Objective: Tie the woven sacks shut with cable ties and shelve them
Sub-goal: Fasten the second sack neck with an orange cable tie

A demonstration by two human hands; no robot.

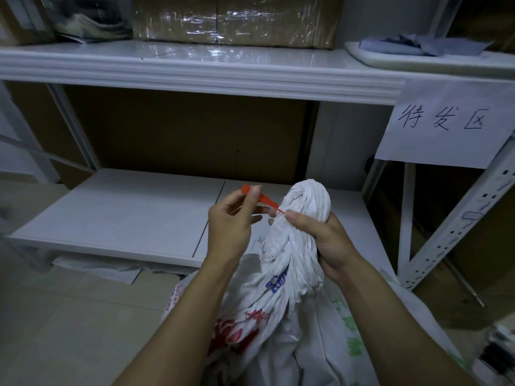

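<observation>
Two hands meet in front of the low shelf (125, 213); the right hand (326, 240) grips the bunched neck of the white woven sack (306, 201), fingers curled round it; the left hand (231, 227) pinches the red cable tie (267, 203) near its wide end. The tie slants from far left to near right; its thin tip reaches the neck beside the right thumb, so that hand is nearer.

Left hand (228, 227) and right hand (326, 238): both bare. Forearms bare behind each wrist, to frame edge. Thumbnails short, plain.
</observation>
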